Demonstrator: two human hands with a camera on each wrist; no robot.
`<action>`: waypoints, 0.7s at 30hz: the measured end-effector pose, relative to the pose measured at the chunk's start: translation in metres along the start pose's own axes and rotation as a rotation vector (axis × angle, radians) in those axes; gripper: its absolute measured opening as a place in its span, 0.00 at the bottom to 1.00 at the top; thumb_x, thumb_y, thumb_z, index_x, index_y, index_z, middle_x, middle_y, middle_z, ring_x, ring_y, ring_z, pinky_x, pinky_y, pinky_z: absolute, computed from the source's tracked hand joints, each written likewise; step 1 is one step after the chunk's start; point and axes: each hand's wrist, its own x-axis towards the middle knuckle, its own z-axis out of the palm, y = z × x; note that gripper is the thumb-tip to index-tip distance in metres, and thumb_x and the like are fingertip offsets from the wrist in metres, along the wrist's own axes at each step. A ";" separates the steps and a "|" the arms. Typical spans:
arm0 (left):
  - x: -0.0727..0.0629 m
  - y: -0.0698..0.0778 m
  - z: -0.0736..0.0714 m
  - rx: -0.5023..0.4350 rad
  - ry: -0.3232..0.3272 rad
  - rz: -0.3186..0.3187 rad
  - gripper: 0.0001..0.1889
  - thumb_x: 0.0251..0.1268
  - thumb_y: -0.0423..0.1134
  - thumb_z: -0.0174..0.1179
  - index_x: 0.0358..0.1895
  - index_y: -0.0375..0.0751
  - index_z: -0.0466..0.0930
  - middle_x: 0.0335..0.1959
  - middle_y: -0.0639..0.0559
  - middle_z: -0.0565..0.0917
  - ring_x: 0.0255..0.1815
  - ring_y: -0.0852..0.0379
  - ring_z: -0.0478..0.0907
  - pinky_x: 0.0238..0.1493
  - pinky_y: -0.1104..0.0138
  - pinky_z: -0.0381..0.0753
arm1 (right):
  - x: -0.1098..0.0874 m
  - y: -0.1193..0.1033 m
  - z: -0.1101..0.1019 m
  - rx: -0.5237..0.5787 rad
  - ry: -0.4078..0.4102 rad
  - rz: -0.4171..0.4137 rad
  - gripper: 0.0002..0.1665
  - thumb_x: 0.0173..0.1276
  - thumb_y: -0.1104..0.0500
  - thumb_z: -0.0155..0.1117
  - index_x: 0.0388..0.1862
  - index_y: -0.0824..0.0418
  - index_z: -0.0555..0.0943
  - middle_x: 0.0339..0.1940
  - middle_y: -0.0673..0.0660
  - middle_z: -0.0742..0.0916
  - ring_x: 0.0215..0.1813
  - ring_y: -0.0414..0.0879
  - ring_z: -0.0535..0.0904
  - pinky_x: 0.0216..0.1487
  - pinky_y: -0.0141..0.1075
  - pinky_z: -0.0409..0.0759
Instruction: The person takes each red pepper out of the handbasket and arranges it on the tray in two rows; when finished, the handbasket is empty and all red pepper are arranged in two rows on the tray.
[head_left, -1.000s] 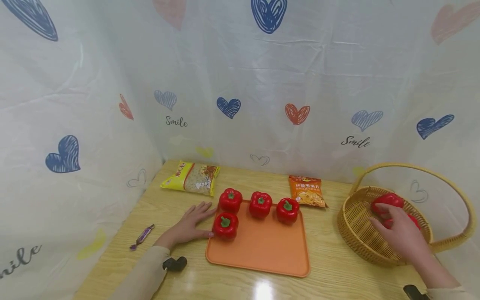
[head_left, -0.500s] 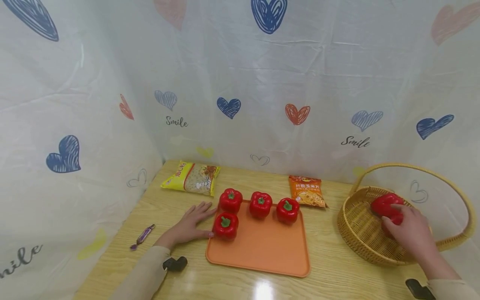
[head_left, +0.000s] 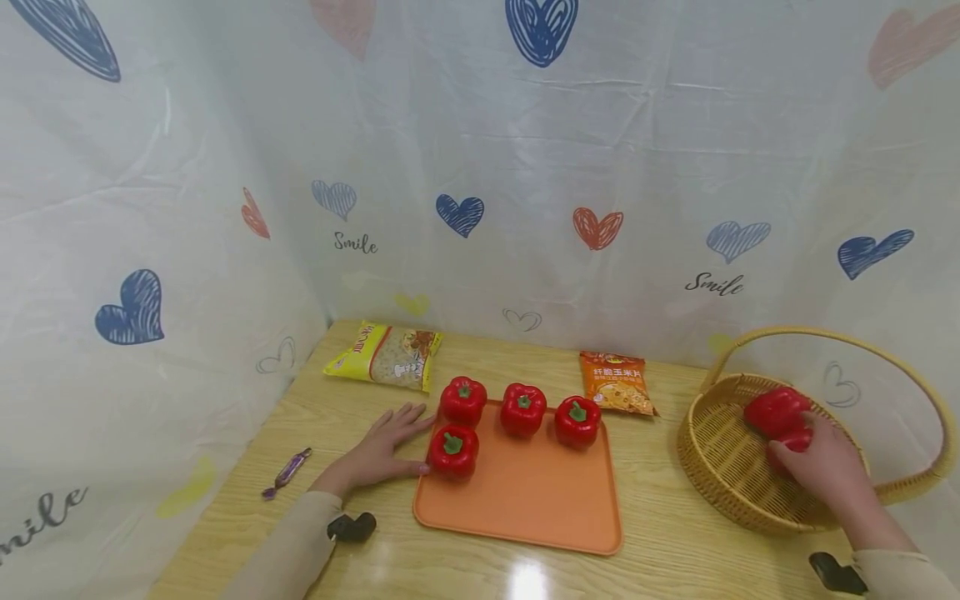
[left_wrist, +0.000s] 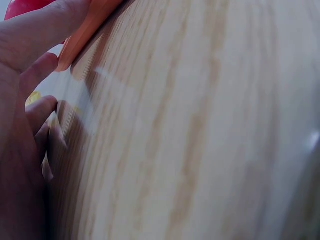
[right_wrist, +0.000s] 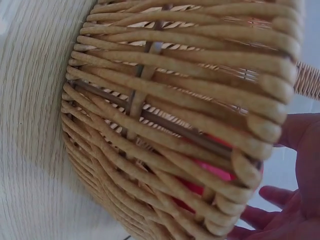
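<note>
heart-printed curtains surround a wooden table [head_left: 660,550]. at lower right, the right hand [head_left: 821,471] is curled round a red pepper [head_left: 780,414] inside the wicker basket [head_left: 720,467]. the left hand [head_left: 378,450] is laid flat beside the orange tray [head_left: 525,508]. the basket could be tipped if the pepper snags its rim.

Red peppers [head_left: 523,408] with green stems sit on an orange tray [head_left: 525,500]; the basket [head_left: 720,467] is tan wicker, and the surface [head_left: 660,542] is pale wood grain.
</note>
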 end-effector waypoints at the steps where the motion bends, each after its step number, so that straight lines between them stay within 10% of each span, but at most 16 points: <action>1: 0.000 0.000 0.000 0.000 0.000 0.001 0.45 0.61 0.63 0.67 0.79 0.51 0.64 0.82 0.45 0.55 0.84 0.40 0.39 0.80 0.42 0.34 | 0.001 0.001 0.000 0.006 0.000 -0.001 0.46 0.70 0.54 0.64 0.65 0.90 0.56 0.52 0.88 0.69 0.53 0.82 0.67 0.51 0.74 0.69; 21: -0.001 0.002 0.000 0.001 0.005 0.007 0.45 0.61 0.64 0.67 0.79 0.51 0.64 0.82 0.44 0.55 0.84 0.40 0.40 0.80 0.43 0.34 | -0.003 -0.008 0.013 0.031 0.015 -0.062 0.46 0.69 0.54 0.67 0.65 0.90 0.58 0.52 0.86 0.69 0.52 0.78 0.66 0.46 0.72 0.71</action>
